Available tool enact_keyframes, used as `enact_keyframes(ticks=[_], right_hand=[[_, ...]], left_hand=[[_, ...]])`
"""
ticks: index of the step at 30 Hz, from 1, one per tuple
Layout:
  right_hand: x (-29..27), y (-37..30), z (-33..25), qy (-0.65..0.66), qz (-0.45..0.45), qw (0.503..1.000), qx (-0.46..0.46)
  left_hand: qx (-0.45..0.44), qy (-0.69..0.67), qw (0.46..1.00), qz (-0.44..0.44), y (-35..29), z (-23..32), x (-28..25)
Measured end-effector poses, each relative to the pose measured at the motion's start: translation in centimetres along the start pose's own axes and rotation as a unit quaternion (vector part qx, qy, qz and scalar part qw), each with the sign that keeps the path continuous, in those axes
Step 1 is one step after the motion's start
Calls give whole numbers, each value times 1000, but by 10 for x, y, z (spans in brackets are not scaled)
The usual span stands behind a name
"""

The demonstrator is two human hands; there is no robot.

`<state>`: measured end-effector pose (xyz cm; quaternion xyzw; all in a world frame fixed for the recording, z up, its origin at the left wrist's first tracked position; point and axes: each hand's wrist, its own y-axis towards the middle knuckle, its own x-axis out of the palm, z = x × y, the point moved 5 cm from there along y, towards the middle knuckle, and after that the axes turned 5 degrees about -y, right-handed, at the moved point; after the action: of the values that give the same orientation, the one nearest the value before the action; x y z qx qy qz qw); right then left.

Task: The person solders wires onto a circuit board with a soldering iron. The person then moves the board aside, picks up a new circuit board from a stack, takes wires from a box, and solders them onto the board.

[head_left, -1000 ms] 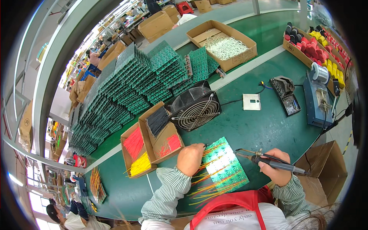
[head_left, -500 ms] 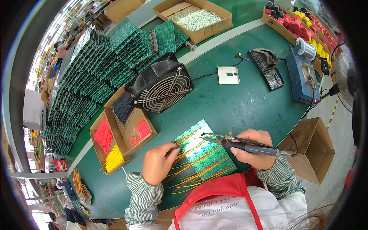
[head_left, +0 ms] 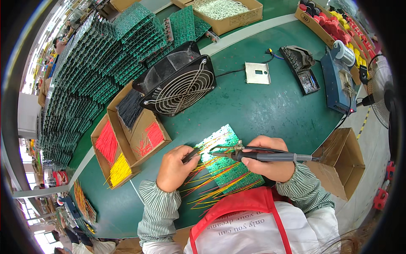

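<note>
A green circuit board (head_left: 231, 168) lies in front of me, with red and yellow wires (head_left: 211, 183) fanning out over its left edge. My right hand (head_left: 270, 160) is closed round a grey and black soldering iron (head_left: 270, 157); a thin curved feed tube runs along its top. The iron's tip is over the board's upper left part, near the wire ends; whether it touches is hard to tell. My left hand (head_left: 175, 167) is beside the board's left edge, pinching a slim dark tool (head_left: 191, 155) that points toward the same spot.
A cardboard box (head_left: 167, 137) with red, yellow and black wires stands left, beside a black fan (head_left: 179, 82). Stacked circuit boards (head_left: 80, 89) fill the far left. A metal plate (head_left: 258, 73), an iron stand (head_left: 299, 70) and a blue solder station (head_left: 336, 84) are at the far right.
The soldering iron has moved left over the board, closer to my left hand. My left hand keeps hold of the dark tool. The whole view has shifted a little.
</note>
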<state>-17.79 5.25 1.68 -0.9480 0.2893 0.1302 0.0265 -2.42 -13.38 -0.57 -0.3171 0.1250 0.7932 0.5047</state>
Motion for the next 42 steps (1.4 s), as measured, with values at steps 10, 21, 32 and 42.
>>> enact_keyframes(ticks=[10,21,32,42], right_hand=[[7,8,6,1,-21,999,41],[11,11,11,2,-22,999,33],[1,10,7,12,-7,998,55],[-10,4,10,1,9,998,60]], left_hand=[[-10,-14,999,-27,5,-4,0],[-10,-8,999,-47,8,-3,-1],[-15,-12,999,-47,8,-4,0],[1,190,951,243,-12,28,-58]])
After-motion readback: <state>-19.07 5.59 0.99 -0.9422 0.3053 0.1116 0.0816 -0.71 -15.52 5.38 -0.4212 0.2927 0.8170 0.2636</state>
